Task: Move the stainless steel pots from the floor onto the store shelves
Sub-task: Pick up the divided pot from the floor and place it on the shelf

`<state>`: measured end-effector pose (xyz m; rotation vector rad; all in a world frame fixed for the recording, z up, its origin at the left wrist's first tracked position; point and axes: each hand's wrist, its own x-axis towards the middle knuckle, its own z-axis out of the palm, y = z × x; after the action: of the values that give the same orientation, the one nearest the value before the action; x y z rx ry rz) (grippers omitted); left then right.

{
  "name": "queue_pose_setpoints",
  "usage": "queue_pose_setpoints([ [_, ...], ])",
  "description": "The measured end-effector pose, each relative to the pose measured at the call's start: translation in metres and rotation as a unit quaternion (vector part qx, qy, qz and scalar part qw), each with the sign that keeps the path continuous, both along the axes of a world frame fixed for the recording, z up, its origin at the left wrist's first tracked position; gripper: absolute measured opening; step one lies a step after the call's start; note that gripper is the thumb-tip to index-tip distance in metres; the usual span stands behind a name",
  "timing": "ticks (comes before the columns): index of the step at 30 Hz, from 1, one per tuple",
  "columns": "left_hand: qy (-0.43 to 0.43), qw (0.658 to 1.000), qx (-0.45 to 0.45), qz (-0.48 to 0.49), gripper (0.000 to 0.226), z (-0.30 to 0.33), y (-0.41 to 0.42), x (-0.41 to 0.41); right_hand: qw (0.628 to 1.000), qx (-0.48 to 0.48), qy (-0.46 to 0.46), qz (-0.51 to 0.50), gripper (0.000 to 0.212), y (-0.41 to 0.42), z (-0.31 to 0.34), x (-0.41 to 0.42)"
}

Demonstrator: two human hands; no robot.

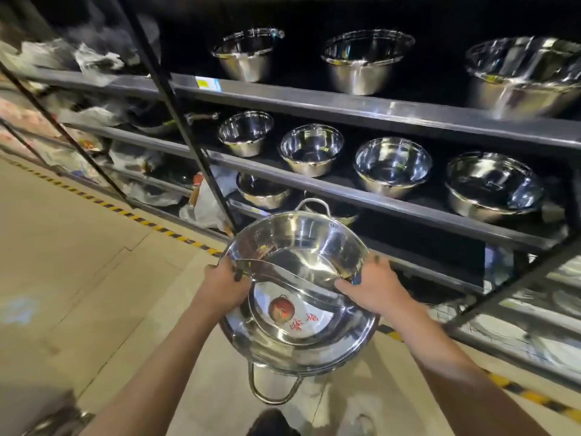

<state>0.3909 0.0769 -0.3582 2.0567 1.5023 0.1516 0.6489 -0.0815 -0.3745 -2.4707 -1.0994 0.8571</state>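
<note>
Steel pot carried toward the shelves.
A wide divided stainless steel pot (298,291) is held by its rim in left hand (224,283) and right hand (374,284), near the dark metal shelves (345,102); many steel bowls (393,166) are already shelved, this one is not yet.

Both bare forearms reach forward and converge, the left hand (224,286) curled over the left rim of the pot (298,294) with thumb inside, the right hand (374,286) gripping its right rim, thumb pointing inward.
</note>
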Motion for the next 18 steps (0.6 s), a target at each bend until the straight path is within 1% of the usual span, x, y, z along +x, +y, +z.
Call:
queue_pose_setpoints([
  [2, 0.002, 1.000, -0.010, -0.005, 0.042, -0.009, 0.023, 0.002, 1.000, -0.016, 0.002, -0.009, 0.100, 0.018, -0.007, -0.003],
  [5, 0.000, 0.999, -0.022, -0.042, 0.029, -0.025, 0.060, 0.005, 0.999, -0.029, 0.000, -0.036, 0.093, 0.041, -0.020, -0.010],
  [7, -0.003, 0.996, -0.038, -0.082, 0.040, -0.036, 0.087, 0.009, 0.998, -0.036, -0.012, -0.055, 0.086, 0.054, -0.029, -0.017],
  [10, -0.011, 0.989, -0.071, -0.132, 0.059, -0.050, 0.127, 0.015, 0.990, -0.053, 0.011, -0.127, 0.086, 0.071, -0.041, -0.033],
  [11, -0.017, 0.987, -0.086, -0.138, 0.065, -0.051, 0.139, 0.017, 0.989, -0.059, 0.005, -0.133, 0.086, 0.077, -0.043, -0.037],
  [12, -0.013, 0.985, -0.099, -0.139, 0.065, -0.051, 0.150, 0.020, 0.988, -0.068, -0.005, -0.137, 0.086, 0.082, -0.044, -0.042],
  [14, 0.012, 0.983, -0.101, -0.150, 0.054, -0.061, 0.165, 0.027, 0.983, -0.080, -0.011, -0.165, 0.090, 0.087, -0.052, -0.050],
  [16, 0.020, 0.979, -0.084, -0.187, 0.044, -0.074, 0.177, 0.037, 0.982, -0.066, -0.015, -0.176, 0.088, 0.087, -0.063, -0.055],
  [18, 0.020, 0.970, -0.087, -0.227, 0.045, -0.089, 0.183, 0.049, 0.982, -0.063, -0.008, -0.178, 0.087, 0.081, -0.076, -0.058],
])
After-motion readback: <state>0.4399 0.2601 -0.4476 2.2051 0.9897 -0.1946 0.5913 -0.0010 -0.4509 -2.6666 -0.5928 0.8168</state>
